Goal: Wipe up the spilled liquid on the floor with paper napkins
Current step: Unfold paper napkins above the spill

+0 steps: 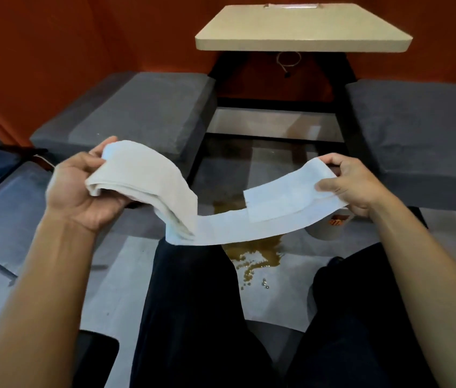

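Observation:
A brown puddle of spilled liquid [252, 250] lies on the grey floor between my knees, with small droplets trailing toward me. My left hand [81, 189] grips a folded wad of white paper napkin [148, 180]. A long strip of the same paper [249, 222] runs from the wad to my right hand [350, 183], which pinches its doubled-over end. The strip hangs stretched above the puddle and hides its far part.
A white paper cup [327, 228] stands on the floor below my right hand, beside the spill. Grey seat cushions [142, 113] flank a beige table [302, 29] with black legs. My dark trouser legs [193, 317] frame the puddle. Orange walls stand behind.

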`<move>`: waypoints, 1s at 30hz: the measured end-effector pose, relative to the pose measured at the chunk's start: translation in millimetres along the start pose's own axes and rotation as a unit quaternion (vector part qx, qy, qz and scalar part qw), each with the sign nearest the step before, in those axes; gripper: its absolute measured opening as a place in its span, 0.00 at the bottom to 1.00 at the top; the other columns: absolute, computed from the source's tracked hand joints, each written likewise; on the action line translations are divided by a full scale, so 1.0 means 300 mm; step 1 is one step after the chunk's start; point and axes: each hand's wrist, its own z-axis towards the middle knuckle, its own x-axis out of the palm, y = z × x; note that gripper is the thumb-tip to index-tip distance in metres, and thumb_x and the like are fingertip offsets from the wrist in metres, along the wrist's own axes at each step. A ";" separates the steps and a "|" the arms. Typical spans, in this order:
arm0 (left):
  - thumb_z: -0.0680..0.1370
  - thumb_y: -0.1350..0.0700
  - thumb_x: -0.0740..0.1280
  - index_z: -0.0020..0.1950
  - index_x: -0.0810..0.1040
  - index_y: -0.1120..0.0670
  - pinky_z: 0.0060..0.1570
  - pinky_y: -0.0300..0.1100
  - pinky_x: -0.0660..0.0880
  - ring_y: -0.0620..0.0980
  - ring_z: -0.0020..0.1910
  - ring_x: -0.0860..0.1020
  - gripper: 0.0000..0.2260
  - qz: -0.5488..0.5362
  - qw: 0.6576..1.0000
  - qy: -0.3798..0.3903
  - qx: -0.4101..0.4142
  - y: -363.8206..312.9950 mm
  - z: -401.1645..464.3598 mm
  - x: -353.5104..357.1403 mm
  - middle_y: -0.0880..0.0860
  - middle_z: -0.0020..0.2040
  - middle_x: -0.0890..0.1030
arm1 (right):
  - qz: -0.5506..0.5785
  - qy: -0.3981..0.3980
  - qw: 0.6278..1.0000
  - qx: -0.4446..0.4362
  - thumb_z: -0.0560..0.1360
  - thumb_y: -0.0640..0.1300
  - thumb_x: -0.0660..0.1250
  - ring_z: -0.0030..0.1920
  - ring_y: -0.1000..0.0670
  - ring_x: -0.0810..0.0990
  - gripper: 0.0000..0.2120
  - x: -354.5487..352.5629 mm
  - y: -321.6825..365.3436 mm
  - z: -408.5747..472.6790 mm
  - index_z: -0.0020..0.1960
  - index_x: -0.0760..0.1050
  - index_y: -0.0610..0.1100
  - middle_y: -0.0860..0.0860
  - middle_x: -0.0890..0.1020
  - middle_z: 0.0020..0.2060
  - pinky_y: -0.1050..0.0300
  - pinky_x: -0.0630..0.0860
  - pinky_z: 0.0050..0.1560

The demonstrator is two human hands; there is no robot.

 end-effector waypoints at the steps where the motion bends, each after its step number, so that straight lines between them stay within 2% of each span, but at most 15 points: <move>1: 0.62 0.64 0.65 0.65 0.75 0.54 0.55 0.58 0.80 0.57 0.56 0.84 0.30 -0.019 1.000 -0.017 0.017 -0.019 0.000 -0.017 0.56 0.54 0.85 | -0.045 -0.019 0.999 -0.006 0.71 0.27 0.71 0.48 0.41 0.85 0.21 -0.013 0.008 0.005 0.54 0.80 0.50 0.45 0.85 0.50 0.46 0.83 0.43; 3: 0.66 0.64 0.60 0.66 0.75 0.54 0.59 0.57 0.79 0.58 0.60 0.83 0.28 -0.040 0.998 -0.044 0.033 -0.040 -0.004 -0.036 0.57 0.56 0.85 | -0.102 -0.038 0.994 -0.018 0.70 0.30 0.72 0.49 0.42 0.85 0.21 -0.018 0.032 0.010 0.55 0.80 0.52 0.49 0.85 0.47 0.43 0.83 0.46; 5: 0.67 0.66 0.61 0.66 0.76 0.54 0.57 0.56 0.80 0.57 0.58 0.84 0.27 -0.037 0.997 -0.049 0.038 -0.033 -0.010 -0.043 0.57 0.55 0.84 | -0.123 -0.029 0.992 -0.027 0.69 0.32 0.73 0.48 0.43 0.85 0.20 0.018 0.070 -0.001 0.54 0.79 0.53 0.50 0.85 0.47 0.41 0.83 0.47; 7: 0.59 0.66 0.67 0.65 0.76 0.54 0.55 0.58 0.81 0.58 0.56 0.84 0.33 -0.052 0.997 -0.036 0.035 -0.013 -0.022 -0.046 0.58 0.55 0.84 | -0.155 -0.002 0.987 -0.047 0.66 0.38 0.74 0.49 0.43 0.85 0.20 0.087 0.106 -0.012 0.54 0.79 0.54 0.49 0.85 0.49 0.40 0.84 0.48; 9: 0.53 0.64 0.70 0.65 0.76 0.54 0.54 0.60 0.80 0.59 0.54 0.84 0.38 -0.062 0.997 -0.029 0.025 0.012 -0.036 -0.050 0.59 0.56 0.83 | -0.199 0.039 0.976 -0.074 0.66 0.39 0.75 0.51 0.45 0.83 0.22 0.173 0.140 -0.027 0.57 0.78 0.55 0.50 0.83 0.52 0.45 0.83 0.48; 12: 0.52 0.64 0.70 0.66 0.76 0.54 0.56 0.61 0.79 0.59 0.52 0.85 0.40 -0.082 0.996 -0.023 0.023 0.048 -0.075 -0.047 0.58 0.55 0.85 | -0.270 0.097 0.952 -0.107 0.70 0.39 0.75 0.53 0.49 0.79 0.22 0.310 0.197 -0.040 0.60 0.76 0.55 0.54 0.79 0.56 0.58 0.75 0.41; 15: 0.52 0.64 0.70 0.65 0.76 0.54 0.56 0.60 0.79 0.58 0.50 0.86 0.39 -0.106 0.994 -0.018 0.027 0.078 -0.119 -0.041 0.57 0.53 0.85 | -0.340 0.164 0.918 -0.118 0.69 0.41 0.75 0.51 0.49 0.79 0.22 0.467 0.262 -0.057 0.60 0.76 0.53 0.54 0.77 0.56 0.55 0.77 0.41; 17: 0.54 0.65 0.68 0.65 0.76 0.54 0.55 0.60 0.80 0.59 0.50 0.85 0.37 -0.118 0.992 -0.034 0.033 0.082 -0.137 -0.055 0.58 0.55 0.85 | -0.356 0.205 0.906 -0.107 0.67 0.42 0.76 0.46 0.50 0.80 0.21 0.583 0.273 -0.067 0.58 0.76 0.51 0.52 0.79 0.54 0.54 0.80 0.40; 19: 0.62 0.66 0.64 0.64 0.76 0.54 0.56 0.61 0.80 0.60 0.51 0.85 0.30 -0.108 0.992 -0.059 0.040 0.068 -0.147 -0.096 0.59 0.55 0.85 | -0.312 0.254 0.913 -0.062 0.67 0.41 0.77 0.39 0.51 0.80 0.22 0.694 0.241 -0.084 0.58 0.76 0.49 0.50 0.81 0.52 0.56 0.78 0.33; 20: 0.65 0.65 0.61 0.63 0.76 0.53 0.57 0.61 0.79 0.59 0.52 0.84 0.26 -0.101 0.992 -0.064 0.041 0.055 -0.152 -0.124 0.58 0.54 0.84 | -0.243 0.285 0.927 -0.009 0.68 0.41 0.76 0.39 0.50 0.80 0.22 0.733 0.221 -0.094 0.60 0.75 0.48 0.48 0.81 0.53 0.55 0.79 0.32; 23: 0.65 0.64 0.60 0.53 0.78 0.53 0.53 0.54 0.81 0.53 0.47 0.84 0.19 -0.083 0.995 -0.049 0.040 -0.004 -0.181 -0.217 0.53 0.48 0.83 | 0.033 0.348 0.923 0.159 0.75 0.38 0.71 0.39 0.44 0.81 0.17 0.754 0.181 -0.110 0.62 0.72 0.44 0.42 0.80 0.47 0.43 0.83 0.40; 25: 0.61 0.64 0.65 0.54 0.77 0.52 0.50 0.51 0.83 0.51 0.45 0.84 0.23 -0.078 0.996 -0.040 0.032 -0.034 -0.205 -0.269 0.52 0.47 0.83 | 0.147 0.347 0.904 0.201 0.78 0.36 0.64 0.35 0.42 0.81 0.14 0.727 0.168 -0.101 0.62 0.71 0.42 0.41 0.79 0.41 0.41 0.83 0.43; 27: 0.60 0.64 0.65 0.58 0.76 0.52 0.48 0.50 0.83 0.50 0.45 0.85 0.26 -0.075 0.996 -0.050 0.019 -0.042 -0.218 -0.305 0.51 0.46 0.85 | 0.150 0.327 0.915 0.183 0.78 0.31 0.62 0.35 0.42 0.82 0.15 0.719 0.146 -0.098 0.64 0.70 0.40 0.38 0.79 0.44 0.46 0.84 0.38; 29: 0.57 0.64 0.66 0.58 0.76 0.51 0.44 0.49 0.84 0.48 0.43 0.85 0.29 -0.074 0.996 -0.050 -0.002 -0.025 -0.220 -0.325 0.49 0.43 0.85 | 0.052 0.275 0.953 0.114 0.76 0.30 0.68 0.34 0.45 0.82 0.16 0.744 0.105 -0.099 0.61 0.73 0.42 0.38 0.79 0.45 0.51 0.83 0.35; 30: 0.56 0.64 0.66 0.58 0.76 0.52 0.42 0.48 0.84 0.48 0.41 0.85 0.30 -0.078 0.996 -0.053 -0.008 -0.014 -0.217 -0.333 0.48 0.41 0.84 | -0.031 0.242 0.967 0.073 0.73 0.35 0.74 0.35 0.47 0.81 0.16 0.760 0.085 -0.094 0.58 0.74 0.44 0.40 0.80 0.45 0.51 0.82 0.36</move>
